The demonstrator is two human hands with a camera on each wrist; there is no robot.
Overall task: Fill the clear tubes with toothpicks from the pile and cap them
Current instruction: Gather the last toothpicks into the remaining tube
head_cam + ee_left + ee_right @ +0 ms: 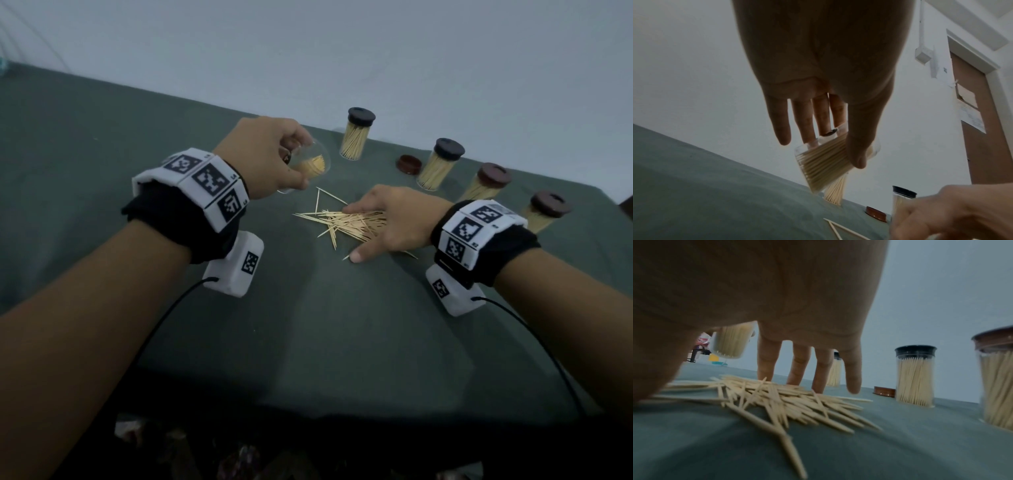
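My left hand (274,154) grips a clear tube (310,166) by its side, thumb in front and fingers behind. The tube (824,164) is tilted in the air, uncapped and partly filled with toothpicks. Loose toothpicks lie in a pile (342,221) on the green cloth at the middle. Over the pile's right part lies my right hand (383,226), palm down with fingers (768,360) straight and their tips touching the sticks (777,395). It holds nothing. A loose brown cap (408,163) sits behind the pile.
Several capped tubes full of toothpicks stand in a row from the back to the right: one (356,137), another (440,164), a third (486,183), and more towards the right edge. The green cloth (308,342) covers the table; a wall rises behind.
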